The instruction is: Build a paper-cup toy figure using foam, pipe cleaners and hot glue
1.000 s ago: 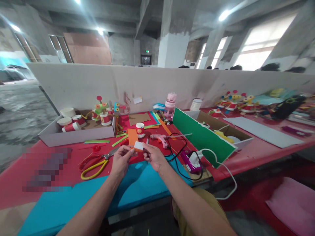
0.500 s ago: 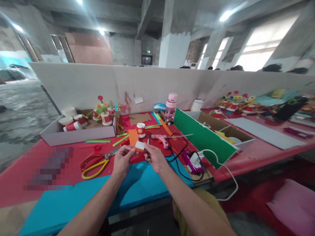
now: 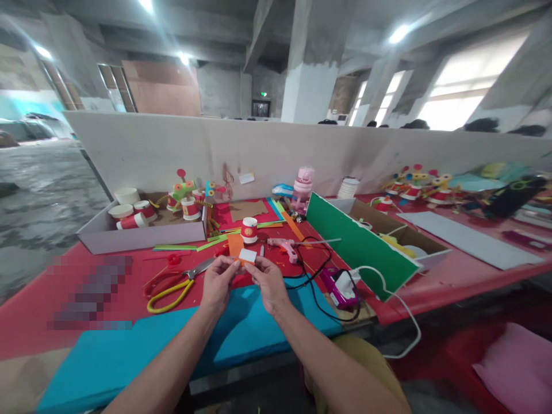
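Between my hands is a small orange paper piece (image 3: 243, 263) with a white piece (image 3: 247, 255) standing against it. My left hand (image 3: 219, 282) pinches the orange paper at its left side. On the other side my right hand (image 3: 268, 282) grips the same papers with thumb and fingers. Just beyond them lies a larger orange sheet (image 3: 235, 244), beside a red and white paper cup (image 3: 249, 230). A pink glue gun (image 3: 284, 248) rests to the right of the cup. Scissors with yellow and red handles (image 3: 172, 293) lie left of my left hand.
A box of cups and figures (image 3: 142, 238) stands at the left. At the right are a green board (image 3: 357, 244), a purple power strip (image 3: 342, 290) with cables, and a grey board (image 3: 470, 238). Blue material (image 3: 172, 345) covers the near edge.
My right hand has shifted slightly down and left, nearer my left hand, and more of the white piece shows. The whole view has moved a little.
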